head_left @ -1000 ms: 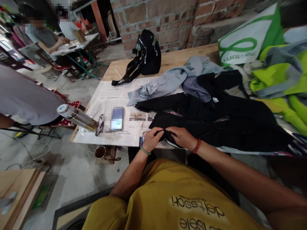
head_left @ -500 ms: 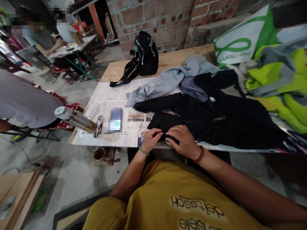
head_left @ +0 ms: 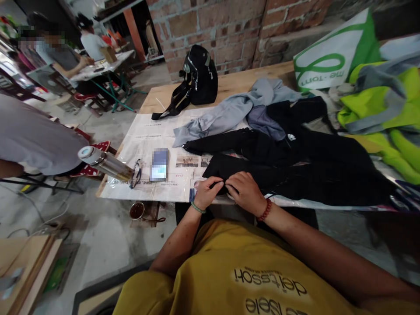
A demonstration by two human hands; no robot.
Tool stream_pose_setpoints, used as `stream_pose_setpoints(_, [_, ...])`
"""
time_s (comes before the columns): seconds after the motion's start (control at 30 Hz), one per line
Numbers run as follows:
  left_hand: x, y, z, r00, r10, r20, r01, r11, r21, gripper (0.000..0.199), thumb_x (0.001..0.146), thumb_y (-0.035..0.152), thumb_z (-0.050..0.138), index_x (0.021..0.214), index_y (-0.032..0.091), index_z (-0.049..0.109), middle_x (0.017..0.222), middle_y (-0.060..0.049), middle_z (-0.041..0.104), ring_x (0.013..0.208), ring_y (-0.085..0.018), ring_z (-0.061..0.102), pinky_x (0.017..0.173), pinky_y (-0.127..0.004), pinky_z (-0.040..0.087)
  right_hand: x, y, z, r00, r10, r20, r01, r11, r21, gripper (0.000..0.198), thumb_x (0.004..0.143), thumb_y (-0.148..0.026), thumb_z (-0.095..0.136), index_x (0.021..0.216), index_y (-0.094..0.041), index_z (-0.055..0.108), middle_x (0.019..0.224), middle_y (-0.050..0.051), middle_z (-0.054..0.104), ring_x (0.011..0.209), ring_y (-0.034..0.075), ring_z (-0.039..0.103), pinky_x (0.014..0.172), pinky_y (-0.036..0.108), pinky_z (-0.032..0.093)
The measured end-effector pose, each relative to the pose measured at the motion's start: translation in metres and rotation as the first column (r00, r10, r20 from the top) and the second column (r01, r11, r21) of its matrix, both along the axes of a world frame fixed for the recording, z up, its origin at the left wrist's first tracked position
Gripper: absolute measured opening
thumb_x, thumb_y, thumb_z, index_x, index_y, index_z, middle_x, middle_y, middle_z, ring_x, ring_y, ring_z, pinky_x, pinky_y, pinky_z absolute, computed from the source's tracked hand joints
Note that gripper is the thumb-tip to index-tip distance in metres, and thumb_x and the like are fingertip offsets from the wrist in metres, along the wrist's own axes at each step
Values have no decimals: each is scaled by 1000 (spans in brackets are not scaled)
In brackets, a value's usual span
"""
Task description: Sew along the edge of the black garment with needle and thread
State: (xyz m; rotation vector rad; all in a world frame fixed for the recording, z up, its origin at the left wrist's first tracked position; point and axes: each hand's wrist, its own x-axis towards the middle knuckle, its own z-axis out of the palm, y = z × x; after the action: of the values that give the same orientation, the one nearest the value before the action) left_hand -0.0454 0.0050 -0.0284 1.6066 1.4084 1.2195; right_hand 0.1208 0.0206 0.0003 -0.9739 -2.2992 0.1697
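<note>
Blk garment [head_left: 315, 181], spread on newspaper [head_left: 138, 135], edge pinched by L hand [head_left: 205, 193] & R hand [head_left: 248, 192], hands v. close tog.

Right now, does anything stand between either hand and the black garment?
Nothing visible does: the left hand and right hand both pinch the black garment directly near the table's edge. The phone and bottle are off to the left, apart from both hands.
</note>
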Motion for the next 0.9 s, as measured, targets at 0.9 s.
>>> stream_pose_setpoints(0.9, [1,-1,0,991,-71,111,71,997,4,12,74,25,64,81,16,69,78,-3,69,71,-12,62,67,-23,49,6,1,0,971,-112,-213,-55,761,-647,22,79,-28,51,93,-19,66,83,1,70,74,15,64,66,26,48])
